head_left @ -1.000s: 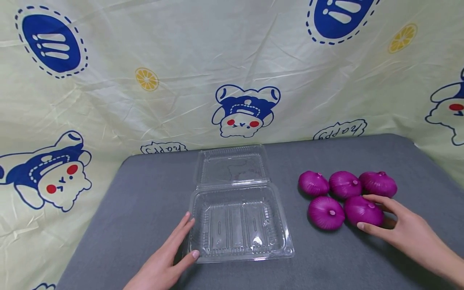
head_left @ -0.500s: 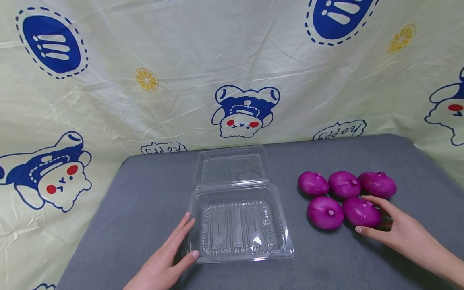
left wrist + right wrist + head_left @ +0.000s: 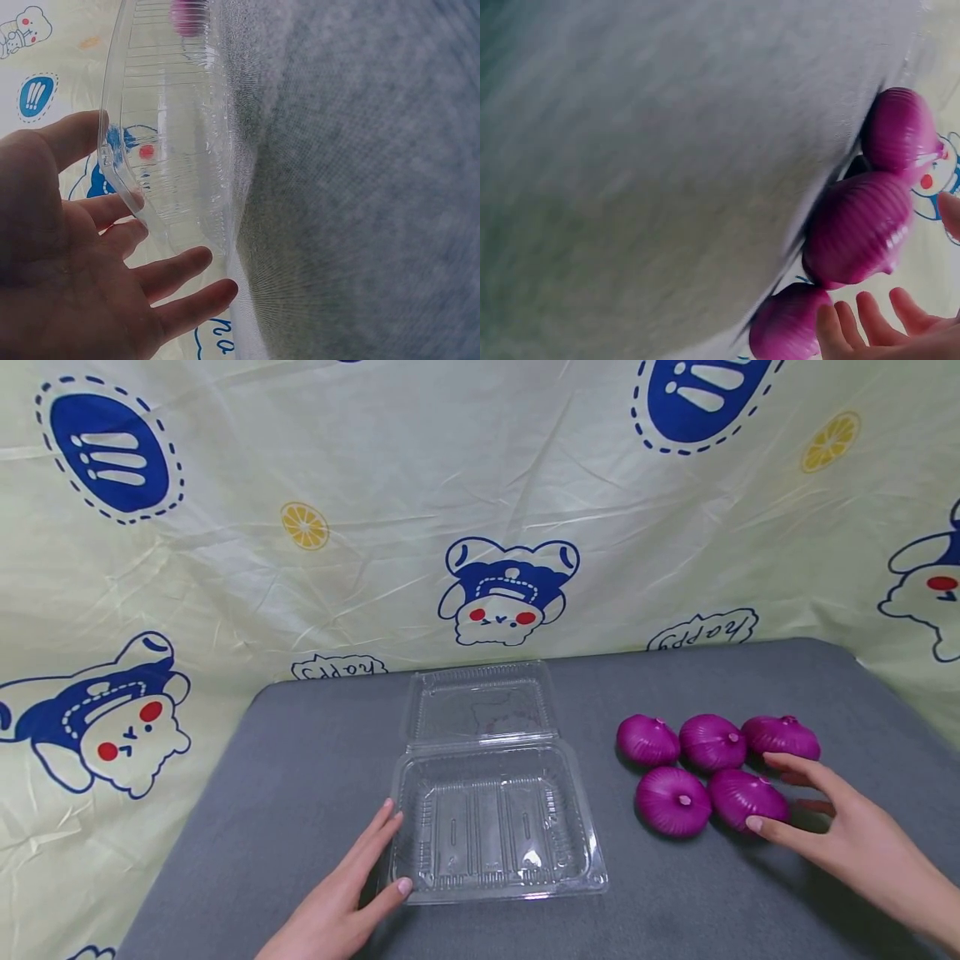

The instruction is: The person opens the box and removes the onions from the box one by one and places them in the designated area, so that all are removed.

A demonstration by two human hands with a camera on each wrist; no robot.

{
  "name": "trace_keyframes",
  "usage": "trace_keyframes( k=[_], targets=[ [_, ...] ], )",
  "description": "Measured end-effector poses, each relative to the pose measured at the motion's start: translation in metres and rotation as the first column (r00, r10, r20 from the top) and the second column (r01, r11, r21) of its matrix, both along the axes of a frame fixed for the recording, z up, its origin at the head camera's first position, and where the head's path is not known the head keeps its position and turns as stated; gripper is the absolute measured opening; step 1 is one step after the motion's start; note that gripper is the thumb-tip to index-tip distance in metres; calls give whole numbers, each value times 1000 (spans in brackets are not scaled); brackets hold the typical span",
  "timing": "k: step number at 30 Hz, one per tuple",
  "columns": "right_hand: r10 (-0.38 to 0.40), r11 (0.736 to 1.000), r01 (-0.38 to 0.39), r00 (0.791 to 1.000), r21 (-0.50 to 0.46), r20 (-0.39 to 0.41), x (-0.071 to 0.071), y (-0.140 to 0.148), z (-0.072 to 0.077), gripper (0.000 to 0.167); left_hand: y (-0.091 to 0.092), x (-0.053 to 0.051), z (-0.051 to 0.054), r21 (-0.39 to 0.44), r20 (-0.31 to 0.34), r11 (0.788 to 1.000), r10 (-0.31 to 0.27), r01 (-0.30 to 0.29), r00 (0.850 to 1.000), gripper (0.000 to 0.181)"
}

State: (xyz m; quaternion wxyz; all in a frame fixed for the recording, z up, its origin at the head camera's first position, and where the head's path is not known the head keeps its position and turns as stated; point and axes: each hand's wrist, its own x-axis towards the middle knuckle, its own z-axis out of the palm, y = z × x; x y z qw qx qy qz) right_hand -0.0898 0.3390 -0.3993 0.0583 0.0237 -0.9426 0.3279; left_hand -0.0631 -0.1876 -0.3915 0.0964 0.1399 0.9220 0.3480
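A clear plastic clamshell container point(image 3: 491, 827) lies unfolded on the grey tabletop, its lid point(image 3: 450, 710) laid back behind the base. Beside the base's left edge, my left hand point(image 3: 337, 889) has its fingers spread, with thumb and fingertips at the rim; the left wrist view shows this hand point(image 3: 97, 240) along the container wall point(image 3: 161, 187). Several purple onions stand grouped on the right. My right hand point(image 3: 847, 827) is at the front right onion point(image 3: 746, 800), thumb at its near side and fingers apart from it. In the right wrist view these fingers point(image 3: 870, 322) are parted.
Behind the nearest onion sit a back right onion point(image 3: 783, 737), a back middle onion point(image 3: 712, 743) and a back left onion point(image 3: 647, 740). A front left onion point(image 3: 673, 802) faces the container. A printed cartoon cloth point(image 3: 375, 568) hangs behind the grey table point(image 3: 315, 760).
The front right onion has shifted slightly left toward its neighbour. My right hand has then drawn back a little to the right, its fingers off the onion. The left hand keeps its place.
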Motion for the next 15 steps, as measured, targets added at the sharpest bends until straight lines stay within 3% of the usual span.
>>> trace_keyframes(
  k=[7, 10, 15],
  targets=[
    [-46, 999, 44, 993, -17, -106, 7, -18, 17, 80, 0, -1, 1, -4, 2, 1000, 11, -11, 1000, 72],
    [-26, 1000, 25, 987, -7, -157, 8, -27, 28, 79, 0, -1, 2, 1, -7, 1000, 15, -15, 1000, 68],
    [40, 999, -38, 980, 13, -194, 7, -49, 48, 76, -2, -3, 11, -6, -121, 999, 32, -33, 992, 61]
  ],
)
